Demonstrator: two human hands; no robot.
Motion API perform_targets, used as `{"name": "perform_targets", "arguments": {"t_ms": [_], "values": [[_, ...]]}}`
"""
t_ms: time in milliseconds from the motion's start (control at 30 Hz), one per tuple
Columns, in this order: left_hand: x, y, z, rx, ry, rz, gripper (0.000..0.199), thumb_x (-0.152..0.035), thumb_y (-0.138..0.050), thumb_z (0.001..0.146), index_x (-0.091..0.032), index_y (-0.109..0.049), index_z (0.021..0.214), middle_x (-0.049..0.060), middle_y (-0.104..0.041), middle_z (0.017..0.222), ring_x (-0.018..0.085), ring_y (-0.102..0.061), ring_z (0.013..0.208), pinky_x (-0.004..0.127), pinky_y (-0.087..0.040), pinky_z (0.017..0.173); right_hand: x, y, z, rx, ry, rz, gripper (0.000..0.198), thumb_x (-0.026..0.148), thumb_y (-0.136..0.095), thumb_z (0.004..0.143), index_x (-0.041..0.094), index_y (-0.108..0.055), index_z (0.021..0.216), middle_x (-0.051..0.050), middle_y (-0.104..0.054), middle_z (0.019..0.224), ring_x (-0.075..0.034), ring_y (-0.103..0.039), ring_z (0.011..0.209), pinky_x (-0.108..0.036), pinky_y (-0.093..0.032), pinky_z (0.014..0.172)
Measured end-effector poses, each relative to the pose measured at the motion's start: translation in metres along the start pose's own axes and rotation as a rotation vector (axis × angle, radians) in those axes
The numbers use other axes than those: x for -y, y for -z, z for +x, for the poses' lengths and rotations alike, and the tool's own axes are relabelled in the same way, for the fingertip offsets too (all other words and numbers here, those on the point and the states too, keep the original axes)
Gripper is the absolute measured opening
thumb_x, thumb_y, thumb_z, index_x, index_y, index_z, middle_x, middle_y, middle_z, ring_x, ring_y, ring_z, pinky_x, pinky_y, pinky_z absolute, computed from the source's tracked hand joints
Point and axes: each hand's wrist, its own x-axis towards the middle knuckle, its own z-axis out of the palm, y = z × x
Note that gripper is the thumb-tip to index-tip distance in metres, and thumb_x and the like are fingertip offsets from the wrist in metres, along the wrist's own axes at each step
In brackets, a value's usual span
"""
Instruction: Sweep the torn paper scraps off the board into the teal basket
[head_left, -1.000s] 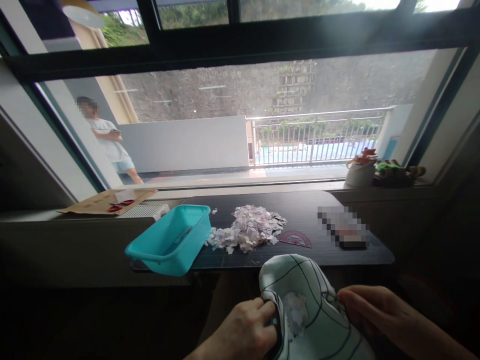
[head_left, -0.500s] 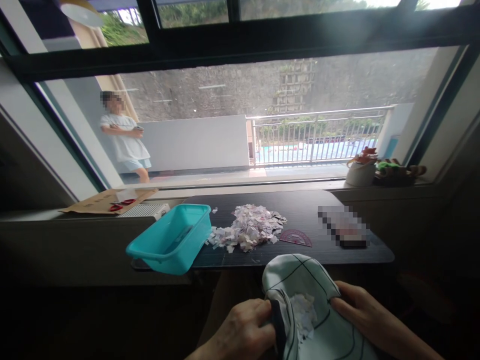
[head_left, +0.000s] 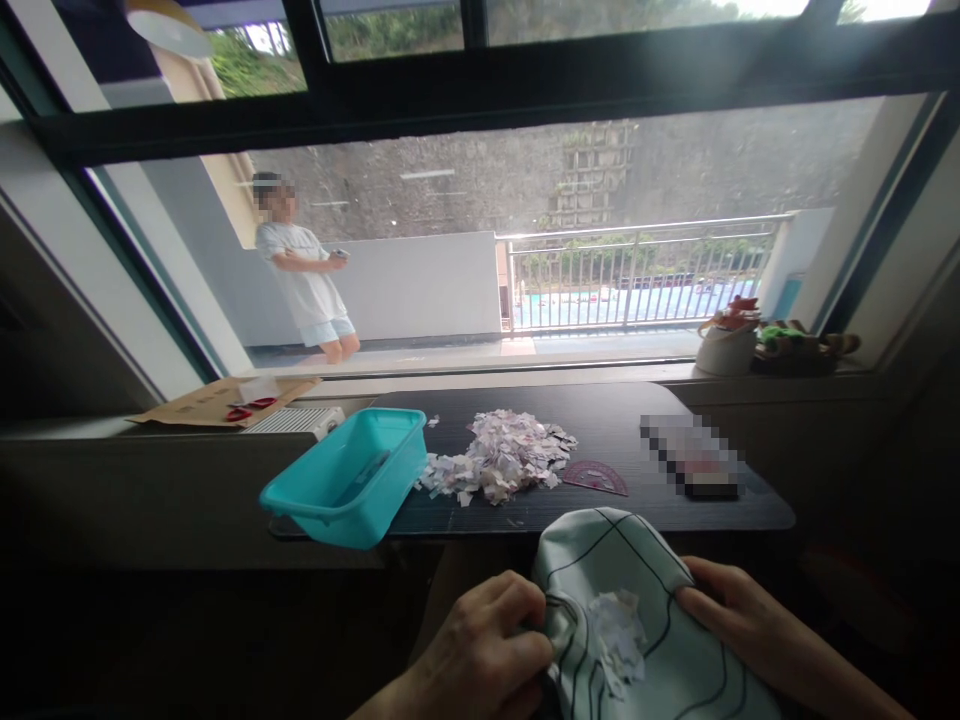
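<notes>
A pale cloth piece with thin black lines (head_left: 652, 590), rounded at its far end, lies at the near side of the table, low in the view. Whether it is a bag or a cover I cannot tell. My left hand (head_left: 487, 640) is closed on its left edge, where the fabric bunches up. My right hand (head_left: 739, 600) grips the right edge, thumb on top and fingers underneath. Between my hands, a clump of white paper scraps (head_left: 619, 640) shows against the cloth. Beyond it, a heap of torn paper bits (head_left: 514, 450) sits on the dark table (head_left: 600, 405).
A turquoise plastic basin (head_left: 345, 480) stands at the table's left edge. Right of the heap lie a pink protractor (head_left: 596, 478) and a blurred-out phone-like object (head_left: 694, 455). Red-handled scissors (head_left: 251, 408) rest on cardboard at left. Outside the window stands a person (head_left: 304, 275).
My left hand has shifted its hold on the cloth's left edge, and the dark band there has gone from sight. The person outside has moved to the right.
</notes>
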Motion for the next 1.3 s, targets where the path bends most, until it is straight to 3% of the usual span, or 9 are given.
{"name": "perform_targets", "arguments": {"t_ms": [167,333,500,633,800,933,1033,1200,1300], "values": [[0.003,0.017,-0.009,0.174,0.104,-0.163,0.026,-0.007,-0.054,0.062,-0.021,-0.05,0.083,0.004,-0.055,0.12,0.019,-0.06,0.095,0.024,-0.046,0.078,-0.005,0.008,-0.004,-0.004,-0.021,0.052,0.031,0.04,-0.054,0.082,0.014,-0.071,0.084,-0.004,-0.07,0.08,-0.021,-0.062,0.074,-0.027,-0.049,0.065],[0.008,-0.006,-0.017,0.206,0.057,-0.285,0.027,-0.028,-0.066,0.076,-0.023,-0.052,0.099,0.012,-0.049,0.131,0.015,-0.066,0.073,0.02,-0.049,0.061,0.001,0.007,-0.005,-0.032,-0.022,0.088,0.035,0.041,-0.052,0.085,0.014,-0.072,0.095,-0.003,-0.069,0.079,-0.02,-0.062,0.073,-0.026,-0.048,0.063],[0.0,-0.016,-0.009,0.203,-0.02,-0.068,0.035,-0.025,-0.057,0.093,-0.027,-0.044,0.126,0.012,-0.047,0.135,0.018,-0.064,0.09,0.02,-0.049,0.072,0.009,0.002,-0.006,-0.028,-0.03,0.104,0.039,0.043,-0.051,0.086,0.013,-0.071,0.101,-0.004,-0.069,0.081,-0.02,-0.062,0.074,-0.026,-0.048,0.063],[-0.01,-0.018,-0.001,0.28,-0.04,0.083,0.003,-0.021,-0.055,0.094,-0.019,-0.057,0.094,0.008,-0.056,0.106,0.018,-0.053,0.079,0.026,-0.046,0.074,0.003,-0.005,-0.004,-0.059,0.0,0.067,0.04,0.05,-0.053,0.083,0.014,-0.07,0.091,-0.003,-0.067,0.077,-0.018,-0.06,0.071,-0.024,-0.047,0.061],[-0.01,-0.017,-0.002,0.381,-0.041,0.118,0.012,-0.027,-0.062,0.091,-0.019,-0.057,0.083,0.005,-0.054,0.101,0.016,-0.047,0.075,0.025,-0.043,0.072,-0.01,0.005,-0.001,-0.112,-0.075,-0.036,0.046,0.057,-0.049,0.084,0.015,-0.066,0.077,0.003,-0.05,0.055,-0.01,-0.045,0.049,-0.02,-0.037,0.044],[-0.006,-0.014,0.006,0.446,-0.1,0.165,0.018,-0.03,-0.064,0.09,-0.02,-0.056,0.077,0.001,-0.054,0.093,0.015,-0.046,0.071,0.023,-0.041,0.065,0.012,0.009,-0.007,-0.168,0.172,-0.196,0.038,0.05,-0.049,0.088,0.018,-0.065,0.075,-0.003,-0.062,0.083,-0.013,-0.055,0.067,-0.021,-0.045,0.059],[-0.004,-0.013,0.011,0.458,-0.105,0.195,0.019,-0.032,-0.065,0.09,-0.021,-0.059,0.076,-0.001,-0.054,0.091,0.014,-0.047,0.07,0.023,-0.04,0.061,0.033,-0.003,-0.015,-0.094,0.24,-0.244,0.036,0.043,-0.04,0.094,0.02,-0.064,0.082,-0.006,-0.062,0.11,-0.013,-0.06,0.078,-0.02,-0.048,0.066],[-0.004,-0.016,0.013,0.408,-0.054,0.207,0.011,-0.027,-0.07,0.087,-0.022,-0.062,0.08,0.0,-0.055,0.099,0.014,-0.049,0.075,0.023,-0.04,0.063,0.031,-0.04,-0.016,0.1,0.163,-0.624,0.025,0.019,-0.041,0.089,0.018,-0.065,0.082,-0.005,-0.069,0.081,-0.017,-0.066,0.074,-0.024,-0.049,0.068],[-0.003,-0.019,0.01,0.395,-0.087,0.196,0.009,-0.025,-0.067,0.089,-0.022,-0.062,0.082,0.0,-0.055,0.1,0.014,-0.049,0.075,0.023,-0.041,0.065,0.027,-0.046,-0.016,0.139,0.154,-0.692,0.028,0.016,-0.047,0.083,0.021,-0.066,0.102,-0.006,-0.073,0.093,-0.022,-0.07,0.083,-0.027,-0.051,0.072]]}}
